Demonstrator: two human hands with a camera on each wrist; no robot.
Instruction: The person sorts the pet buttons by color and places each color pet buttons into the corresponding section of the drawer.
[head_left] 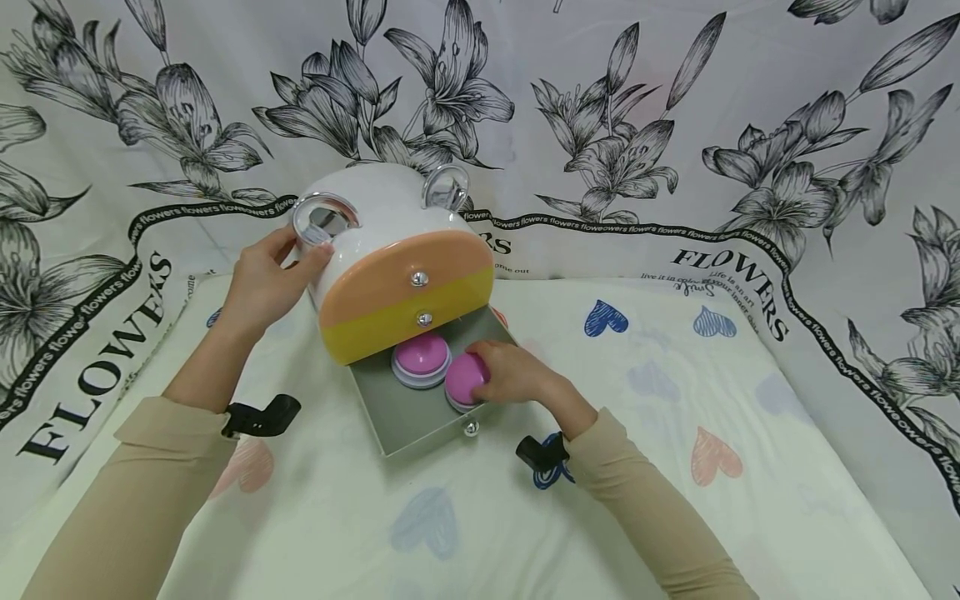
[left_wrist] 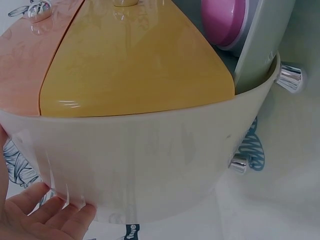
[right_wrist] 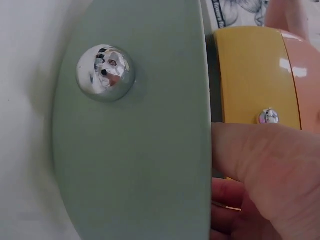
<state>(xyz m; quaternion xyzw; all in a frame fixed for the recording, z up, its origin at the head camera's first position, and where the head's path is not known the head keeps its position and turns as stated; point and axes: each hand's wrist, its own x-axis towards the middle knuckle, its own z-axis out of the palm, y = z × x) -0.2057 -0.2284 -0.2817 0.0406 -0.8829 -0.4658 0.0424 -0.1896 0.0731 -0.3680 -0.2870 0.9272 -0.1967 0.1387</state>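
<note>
A rounded white drawer box (head_left: pixel 390 200) has an orange drawer front (head_left: pixel 375 287) and a yellow drawer front (head_left: pixel 375 329), both closed. Its grey-green bottom drawer (head_left: pixel 386 417) is pulled out. At the box's upper left side, my left hand (head_left: pixel 262 279) holds the shell, with the thumb by the silver-rimmed ear and fingertips (left_wrist: pixel 82 217) against the white wall. Inside the open drawer, my right hand (head_left: pixel 513 371) grips a round cosmetic jar with a pink lid (head_left: pixel 463 379). Another pink-lidded jar (head_left: pixel 422 354) lies beside it. The drawer's front hides the held jar in the right wrist view.
Silver knobs (head_left: pixel 471 428) stick out from the drawer fronts, and short silver feet (left_wrist: pixel 291 77) from the underside. The box stands on a pale cloth (head_left: pixel 600 500) printed with hearts. Behind hangs a flower-patterned fabric (head_left: pixel 570 50).
</note>
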